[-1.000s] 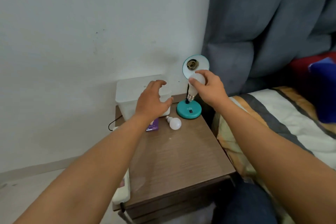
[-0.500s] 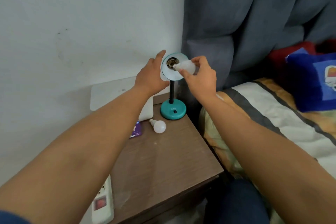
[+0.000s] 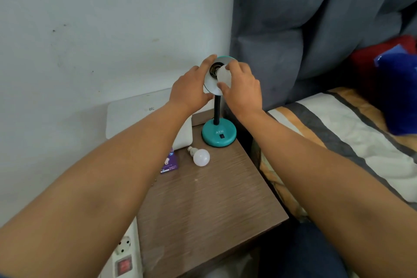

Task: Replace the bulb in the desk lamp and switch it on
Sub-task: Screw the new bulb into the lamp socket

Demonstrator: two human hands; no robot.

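Note:
A teal desk lamp stands at the back of the bedside table, its round base (image 3: 218, 136) showing a black switch and its black neck rising to the shade (image 3: 211, 84). My left hand (image 3: 191, 89) grips the shade's left rim. My right hand (image 3: 241, 88) is closed on a white bulb (image 3: 223, 74), whose screw end sits at the socket inside the shade. A second white bulb (image 3: 199, 157) lies loose on the tabletop in front of the lamp base.
The brown wooden table (image 3: 203, 205) also carries a white box (image 3: 144, 117) at the back left and a small purple carton (image 3: 169, 162). A white power strip (image 3: 125, 253) hangs at the left edge. A bed (image 3: 343, 137) and grey curtain (image 3: 316, 25) lie to the right.
My left hand rose from above the table to grasp the lamp shade. My right hand lifted the bulb from beside the neck up to the socket.

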